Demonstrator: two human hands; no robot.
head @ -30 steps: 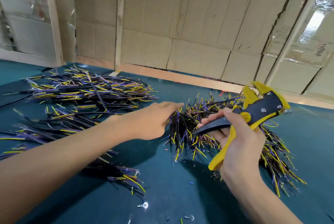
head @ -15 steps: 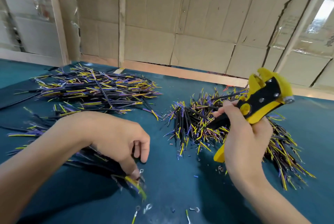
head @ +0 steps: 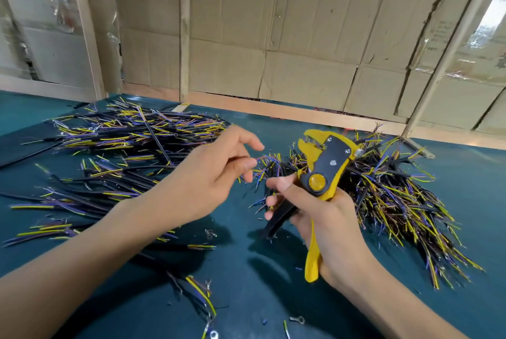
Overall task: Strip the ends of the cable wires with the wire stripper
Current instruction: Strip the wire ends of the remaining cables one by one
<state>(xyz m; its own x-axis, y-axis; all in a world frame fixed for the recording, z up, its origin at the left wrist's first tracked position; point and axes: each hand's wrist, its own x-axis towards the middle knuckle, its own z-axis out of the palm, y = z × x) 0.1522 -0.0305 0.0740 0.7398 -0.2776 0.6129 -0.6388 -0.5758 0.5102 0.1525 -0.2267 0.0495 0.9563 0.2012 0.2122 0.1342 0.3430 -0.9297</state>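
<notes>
handling notes: cable pieces and stripper, left to right

far left, a loose heap of short black-sheathed cable pieces with yellow and purple wire ends (head: 131, 144) lies on the dark teal worktop (head: 273, 284). judged light, limp and springy; the thin inner wires would bend or kink easily.

left hand (head: 208, 182) hovers between the two heaps, fingers (head: 246, 166) loosely curled. thumb and forefinger seem close on a thin reddish wire at the edge of the right heap, but motion blur hides any contact: cannot tell if it is pinched.

right hand (head: 325, 218) grips the yellow-and-black wire stripper (head: 320, 182), fingers wrapped round both handles, head pointing up and away. handles stand apart, so the tool looks ready, not squeezed. rigid, moderate weight; handles give a sure hold.

behind and right of it, the second heap of same cable pieces (head: 397, 201), tangled, ends fanned out.

judgement: take a piece by the black sheath just behind the wire ends; the sheath is stiffer and less slippery than the fine wires. a pull from the tangle may drag neighbours along.

small metal ring terminals (head: 297, 319) and insulation scraps lie near the front edge.
</notes>
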